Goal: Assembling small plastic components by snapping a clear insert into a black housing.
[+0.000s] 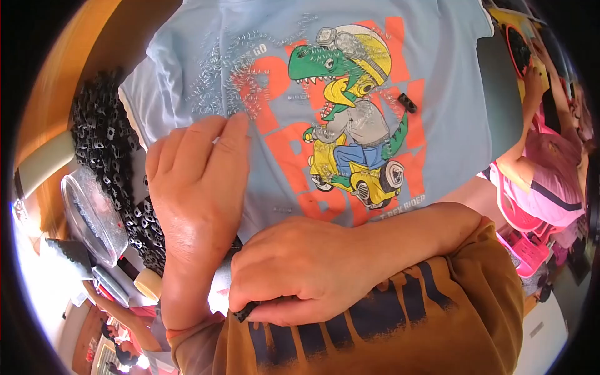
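A light blue T-shirt (459, 125) with a dinosaur print lies spread out in front of me. Many tiny clear, curled pieces (215, 84) are scattered over its upper left. My left hand (200, 175) reaches down to their lower edge, back upward, fingers bent and close together. Its thumb and fingertips are mostly hidden, so any piece in them cannot be made out. Close to my body, my right hand (300, 269) is closed, pinching a small black plastic part (244, 311) between thumb and curled fingers. Another black part (407, 103) rests on the shirt's right side.
A heap of black plastic parts (106, 137) runs along the left of the shirt. Beside it stands a clear round container (94, 215) with small pieces inside. A beige cup (148, 285) is below. At right, a person in pink (550, 169) works near a pink basket (528, 253).
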{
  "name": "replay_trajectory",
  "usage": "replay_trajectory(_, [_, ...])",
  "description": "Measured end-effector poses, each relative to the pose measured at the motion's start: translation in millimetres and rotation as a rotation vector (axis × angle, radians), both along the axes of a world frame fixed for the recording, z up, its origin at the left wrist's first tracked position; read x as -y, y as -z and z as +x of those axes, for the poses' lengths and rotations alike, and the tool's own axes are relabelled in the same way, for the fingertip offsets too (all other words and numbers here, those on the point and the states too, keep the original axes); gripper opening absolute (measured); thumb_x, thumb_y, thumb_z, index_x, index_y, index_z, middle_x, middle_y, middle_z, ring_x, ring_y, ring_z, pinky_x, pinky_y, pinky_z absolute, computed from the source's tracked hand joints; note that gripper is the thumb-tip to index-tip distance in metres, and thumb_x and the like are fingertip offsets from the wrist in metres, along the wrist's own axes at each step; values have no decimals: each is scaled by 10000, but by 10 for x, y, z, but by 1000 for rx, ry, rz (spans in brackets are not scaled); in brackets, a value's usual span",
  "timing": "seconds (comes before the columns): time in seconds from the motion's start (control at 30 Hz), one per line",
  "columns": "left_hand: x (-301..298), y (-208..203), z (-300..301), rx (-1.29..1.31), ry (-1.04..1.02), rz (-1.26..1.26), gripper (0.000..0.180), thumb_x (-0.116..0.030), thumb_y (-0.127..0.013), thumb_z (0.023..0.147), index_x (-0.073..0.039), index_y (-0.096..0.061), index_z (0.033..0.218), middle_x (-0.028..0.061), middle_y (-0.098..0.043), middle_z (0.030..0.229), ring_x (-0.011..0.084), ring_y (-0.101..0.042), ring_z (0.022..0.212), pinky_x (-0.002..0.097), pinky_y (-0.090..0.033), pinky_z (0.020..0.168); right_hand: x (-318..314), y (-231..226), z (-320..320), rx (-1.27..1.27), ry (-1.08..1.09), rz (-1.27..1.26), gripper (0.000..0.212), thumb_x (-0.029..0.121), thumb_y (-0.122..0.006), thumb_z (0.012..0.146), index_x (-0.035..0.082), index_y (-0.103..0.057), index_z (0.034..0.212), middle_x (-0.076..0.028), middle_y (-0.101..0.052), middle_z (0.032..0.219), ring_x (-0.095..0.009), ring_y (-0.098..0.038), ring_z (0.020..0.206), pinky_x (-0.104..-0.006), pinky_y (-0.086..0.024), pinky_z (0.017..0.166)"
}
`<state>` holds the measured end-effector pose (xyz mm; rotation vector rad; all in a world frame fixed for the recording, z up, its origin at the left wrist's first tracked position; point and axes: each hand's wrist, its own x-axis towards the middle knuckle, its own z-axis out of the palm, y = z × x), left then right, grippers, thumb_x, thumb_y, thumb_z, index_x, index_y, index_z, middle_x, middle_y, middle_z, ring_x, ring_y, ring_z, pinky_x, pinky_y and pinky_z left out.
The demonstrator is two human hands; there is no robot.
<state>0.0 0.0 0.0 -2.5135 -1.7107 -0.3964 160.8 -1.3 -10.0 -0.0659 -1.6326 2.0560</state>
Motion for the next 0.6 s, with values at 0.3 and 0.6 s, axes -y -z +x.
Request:
replay_trajectory(0.3, [25, -98, 17, 123, -3, -119, 197, -58, -747, 661, -60, -653, 834, 55, -596, 786, 241, -581, 721, 358, -434, 671, 25, -10, -12, -10, 23, -69, 160, 162, -663, 772, 39, -611, 861, -101, -623, 832, -307, -604, 806, -421, -472, 663])
replay_trajectory(0.6, [-171, -61, 126, 136, -96, -62, 178, -105, -726, 738, -61, -646, 891, 63, -607, 819, 257, -588, 747, 369, -416, 663, 18, 3, 1, -66, 50, -43, 163, 119, -670, 801, 68, -591, 933, -80, -595, 850, -303, -579, 749, -407, -458, 619])
